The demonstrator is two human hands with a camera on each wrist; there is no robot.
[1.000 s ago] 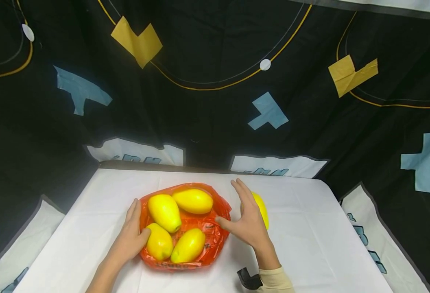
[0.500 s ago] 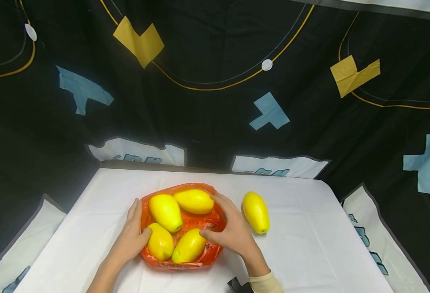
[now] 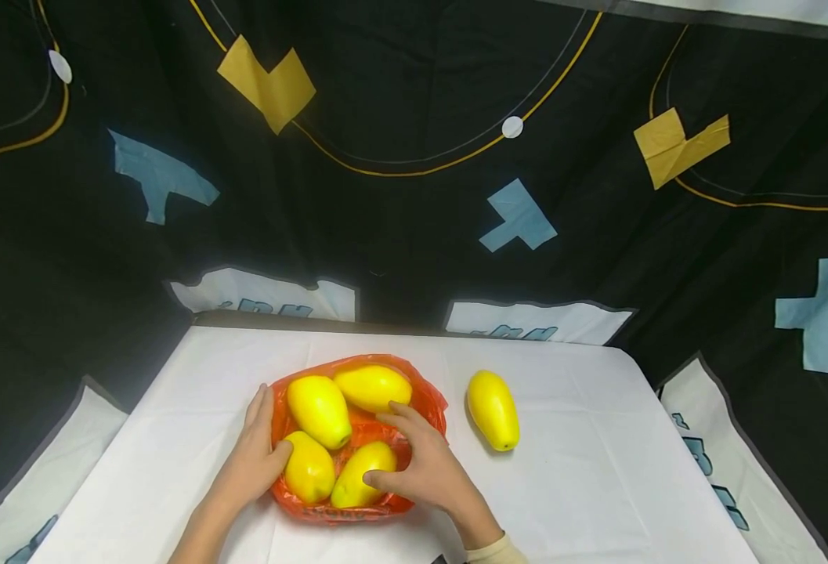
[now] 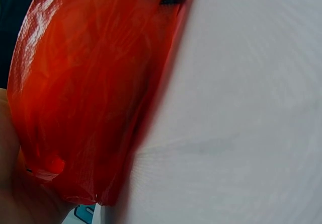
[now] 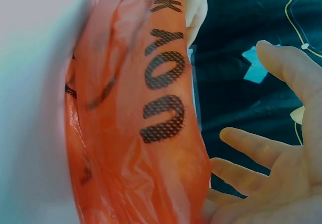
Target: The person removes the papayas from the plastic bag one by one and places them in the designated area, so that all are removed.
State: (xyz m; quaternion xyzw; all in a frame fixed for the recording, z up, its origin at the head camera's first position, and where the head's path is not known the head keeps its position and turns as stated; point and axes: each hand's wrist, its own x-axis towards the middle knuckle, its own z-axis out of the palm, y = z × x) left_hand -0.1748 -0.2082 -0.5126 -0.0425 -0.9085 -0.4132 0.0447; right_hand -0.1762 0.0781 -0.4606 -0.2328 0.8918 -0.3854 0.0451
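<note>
A red plastic bag (image 3: 428, 395) lies spread open on the table with several yellow mangoes in it, one of them the upper-left mango (image 3: 318, 411). My left hand (image 3: 247, 458) grips the bag's left side, its thumb inside the rim against the lower-left mango (image 3: 308, 468). In the left wrist view the bag's wall (image 4: 90, 83) bulges beside that hand. Over the bag's right part is my right hand (image 3: 424, 462), fingers spread, thumb overlapping the lower-right mango (image 3: 359, 479). The right wrist view has that hand (image 5: 282, 173) above the printed bag wall (image 5: 166, 178), nothing between its fingers.
One more mango (image 3: 493, 410) lies on the white-covered table (image 3: 583, 470), right of the bag. Behind the table hangs a black cloth (image 3: 399, 227) with taped shapes and yellow lines.
My right hand has moved left from beside the loose mango to over the bag, uncovering that mango. The left hand has kept its place on the bag.
</note>
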